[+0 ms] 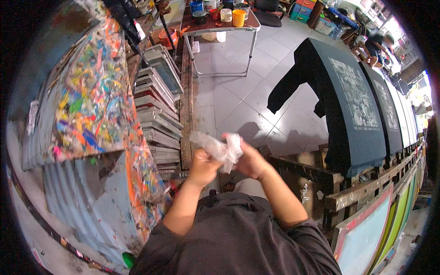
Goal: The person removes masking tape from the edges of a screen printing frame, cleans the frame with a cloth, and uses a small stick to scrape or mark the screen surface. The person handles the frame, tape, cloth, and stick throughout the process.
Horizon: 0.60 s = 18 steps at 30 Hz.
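Observation:
A crumpled piece of whitish, see-through plastic (232, 147) is bunched up between my two hands, in front of my waist. My left hand (203, 168) has its fingers closed round the near left part, and a loose flap sticks out beyond it to the far left. On the other side, my right hand (250, 161) grips the thicker bunch, its fingers partly covered by the plastic. Both hands are slightly smeared by motion. Whether the plastic is a bag or a loose sheet, I cannot tell.
Paint-spattered boards (91, 96) and a stack of framed screens (156, 110) line the left. Ahead, a folding table (220, 28) bears several paint tubs. Black printed shirts (350, 105) lie over boards on a wooden rack (353, 198) at right. A person (375, 48) works far right.

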Available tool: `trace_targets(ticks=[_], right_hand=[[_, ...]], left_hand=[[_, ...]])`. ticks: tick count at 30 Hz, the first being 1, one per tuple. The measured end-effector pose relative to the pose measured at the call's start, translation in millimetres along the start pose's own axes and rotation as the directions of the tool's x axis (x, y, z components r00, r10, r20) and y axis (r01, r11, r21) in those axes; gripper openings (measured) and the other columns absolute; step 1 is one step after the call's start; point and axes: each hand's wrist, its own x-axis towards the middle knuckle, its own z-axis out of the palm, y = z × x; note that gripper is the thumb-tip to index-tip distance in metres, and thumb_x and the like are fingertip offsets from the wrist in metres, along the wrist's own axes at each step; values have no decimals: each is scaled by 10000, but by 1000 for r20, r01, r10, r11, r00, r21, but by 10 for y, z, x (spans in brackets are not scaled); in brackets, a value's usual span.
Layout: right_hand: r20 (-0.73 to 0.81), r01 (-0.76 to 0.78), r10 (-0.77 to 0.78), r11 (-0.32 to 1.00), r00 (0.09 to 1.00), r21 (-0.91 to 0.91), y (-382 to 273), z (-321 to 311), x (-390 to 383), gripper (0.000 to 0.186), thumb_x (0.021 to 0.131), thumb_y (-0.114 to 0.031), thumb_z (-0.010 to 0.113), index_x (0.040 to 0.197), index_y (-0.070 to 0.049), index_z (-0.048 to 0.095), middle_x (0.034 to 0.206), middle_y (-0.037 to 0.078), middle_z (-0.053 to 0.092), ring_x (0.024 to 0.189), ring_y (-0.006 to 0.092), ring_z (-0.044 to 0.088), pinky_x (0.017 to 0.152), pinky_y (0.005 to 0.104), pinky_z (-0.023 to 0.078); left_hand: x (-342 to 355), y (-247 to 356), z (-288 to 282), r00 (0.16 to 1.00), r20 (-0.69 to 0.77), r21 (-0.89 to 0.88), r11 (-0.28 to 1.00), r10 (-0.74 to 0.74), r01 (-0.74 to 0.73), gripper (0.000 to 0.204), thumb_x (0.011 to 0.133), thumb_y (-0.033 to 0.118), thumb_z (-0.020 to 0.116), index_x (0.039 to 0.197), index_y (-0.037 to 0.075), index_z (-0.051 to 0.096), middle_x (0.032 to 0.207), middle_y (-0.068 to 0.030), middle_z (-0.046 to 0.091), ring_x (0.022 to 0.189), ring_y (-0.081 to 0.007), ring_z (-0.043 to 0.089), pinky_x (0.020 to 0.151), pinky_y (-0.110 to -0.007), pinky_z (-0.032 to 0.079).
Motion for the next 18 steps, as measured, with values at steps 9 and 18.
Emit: trace_targets(ticks=[9,18], right_hand=[[-271,190,-229,968,935,-161,-849,-508,881,355,833,62,486,1181,-11,485,965,132,622,779,247,630,602,319,533],[146,207,-502,67,852,-976,-2105,-1061,2021,516,823,-147,549,1304,-67,380,1271,152,482,1194,328,444,1017,412,323]], left_hand=[[1385,-233,-11,997,64,-160,985,-52,62,466,724,26,644,1162,95,502,1359,-94,365,1183,-259,432,936,-421,372],[3491,-288,445,883,-69,-485,789,-464,377,530,917,482,432,1261,82,385,1145,-140,499,1031,-223,520,844,-367,452]])
